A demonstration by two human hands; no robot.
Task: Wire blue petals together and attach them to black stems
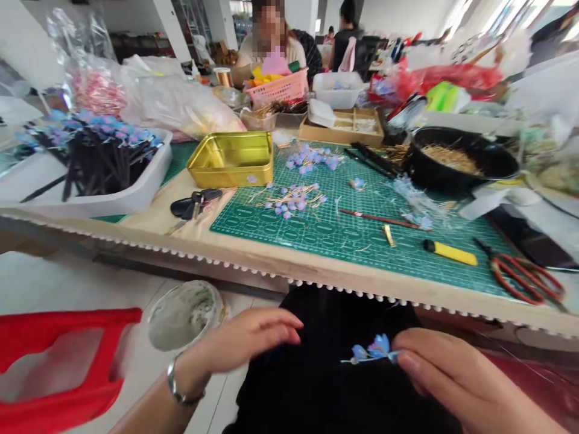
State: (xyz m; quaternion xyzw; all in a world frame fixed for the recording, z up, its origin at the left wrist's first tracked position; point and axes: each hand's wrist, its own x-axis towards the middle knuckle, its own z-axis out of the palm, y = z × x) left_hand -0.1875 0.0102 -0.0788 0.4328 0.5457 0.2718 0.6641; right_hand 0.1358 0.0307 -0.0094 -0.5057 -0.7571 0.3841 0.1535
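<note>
Between the thumb and fingers of my right hand [446,367] is a small blue flower sprig [379,348], its thin stem pointing left above my lap. My left hand [253,331] hovers to its left, fingers stretched out and holding nothing. Both hands are in front of the table edge, below its row of white beads. On the green cutting mat [325,232] lie bunches of blue-purple flowers on gold wires [294,200], with a second bunch [312,158] behind. A gold tin [230,160] stands at the mat's left.
Red-handled scissors [527,277], a yellow-handled tool [452,252] and a dark red stick [384,218] lie on the mat's right. A black bowl [461,158] stands behind them. At left are a white tray [122,202] of flower stems and a red stool [104,361]. A person sits opposite.
</note>
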